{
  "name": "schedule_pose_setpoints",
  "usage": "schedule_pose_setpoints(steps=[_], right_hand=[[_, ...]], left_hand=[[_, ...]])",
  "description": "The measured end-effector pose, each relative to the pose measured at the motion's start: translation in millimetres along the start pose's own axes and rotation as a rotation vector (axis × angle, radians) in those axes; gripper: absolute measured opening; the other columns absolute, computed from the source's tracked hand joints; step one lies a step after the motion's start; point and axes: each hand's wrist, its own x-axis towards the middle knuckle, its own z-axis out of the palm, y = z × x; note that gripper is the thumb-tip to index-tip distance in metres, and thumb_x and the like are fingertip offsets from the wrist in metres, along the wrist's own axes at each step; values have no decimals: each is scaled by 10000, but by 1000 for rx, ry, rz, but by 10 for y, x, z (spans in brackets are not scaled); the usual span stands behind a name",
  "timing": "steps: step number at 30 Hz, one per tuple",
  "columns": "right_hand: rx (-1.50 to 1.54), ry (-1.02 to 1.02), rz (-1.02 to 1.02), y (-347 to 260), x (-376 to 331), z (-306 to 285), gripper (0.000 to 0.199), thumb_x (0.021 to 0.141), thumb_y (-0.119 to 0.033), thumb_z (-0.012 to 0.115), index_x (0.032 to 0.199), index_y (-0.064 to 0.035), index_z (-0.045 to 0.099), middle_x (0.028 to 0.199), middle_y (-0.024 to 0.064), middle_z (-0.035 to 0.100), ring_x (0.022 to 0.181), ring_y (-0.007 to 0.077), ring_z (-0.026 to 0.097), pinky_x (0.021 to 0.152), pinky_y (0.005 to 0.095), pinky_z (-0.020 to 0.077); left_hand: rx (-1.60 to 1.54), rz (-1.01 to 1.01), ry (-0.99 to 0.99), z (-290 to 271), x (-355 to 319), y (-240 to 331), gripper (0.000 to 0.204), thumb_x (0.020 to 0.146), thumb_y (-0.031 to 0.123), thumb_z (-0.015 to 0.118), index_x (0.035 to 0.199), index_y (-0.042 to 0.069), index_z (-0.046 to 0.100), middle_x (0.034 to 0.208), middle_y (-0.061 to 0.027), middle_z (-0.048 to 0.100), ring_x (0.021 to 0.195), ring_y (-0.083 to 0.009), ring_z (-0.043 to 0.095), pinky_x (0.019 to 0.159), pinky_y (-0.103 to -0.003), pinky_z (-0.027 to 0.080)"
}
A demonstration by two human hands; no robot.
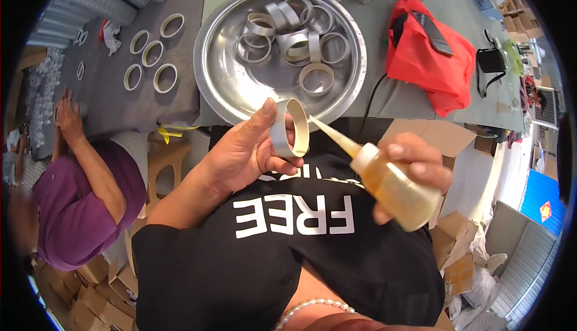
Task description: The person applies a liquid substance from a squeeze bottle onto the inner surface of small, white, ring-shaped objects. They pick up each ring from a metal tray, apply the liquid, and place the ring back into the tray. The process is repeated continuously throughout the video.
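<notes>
My left hand (243, 151) is closed around a silver-grey ring (280, 131) with a cream inner wall, raised in front of my chest. Fingers of my right hand (415, 166) wrap a squeeze bottle (399, 190) of yellowish liquid. Its long tapered nozzle (334, 135) points up and left, with the tip close to the ring's right edge; whether it touches I cannot tell. Just beyond my hands is a round steel basin (225, 85), in which several similar rings (317, 79) lie in a loose heap.
Left of the basin, several rings (165, 78) lie on the grey table cover (108, 103). A co-worker in purple (84, 205) sits at the left. At the right are a red bag (421, 60) with a phone (434, 33) on it. Cardboard boxes (451, 235) stand below the table.
</notes>
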Motion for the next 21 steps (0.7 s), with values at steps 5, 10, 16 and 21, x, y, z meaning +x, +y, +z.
schedule_pose_setpoints(steps=[5,10,16,21], right_hand=[[-146,-167,-138,83,122,205,611,720,-279,867,1125,-2,502,997,247,655,567,219,630,475,297,527],[-220,-275,-214,117,136,154,419,780,-105,771,1082,21,509,965,282,658,531,215,617,442,295,515],[-186,-314,-41,13,121,54,680,737,-302,859,1185,22,462,1057,298,620,695,248,663,507,311,543],[-80,-258,293,-127,206,-59,662,727,-292,868,1178,0,482,1058,264,640,836,272,652,700,356,562]], left_hand=[[-86,-94,-35,133,-44,49,748,951,632,438,1264,-45,475,1002,-150,645,832,-242,702,700,-314,631],[56,-2,-24,190,-74,118,634,942,525,554,1275,-9,483,1078,-138,626,948,-213,663,743,-301,613],[434,359,58,164,-51,9,613,761,139,823,1279,53,505,1182,-82,568,1091,-175,594,778,-308,597],[860,795,17,237,2,107,610,642,10,853,1196,77,606,1128,-69,584,1067,-185,598,813,-327,575]])
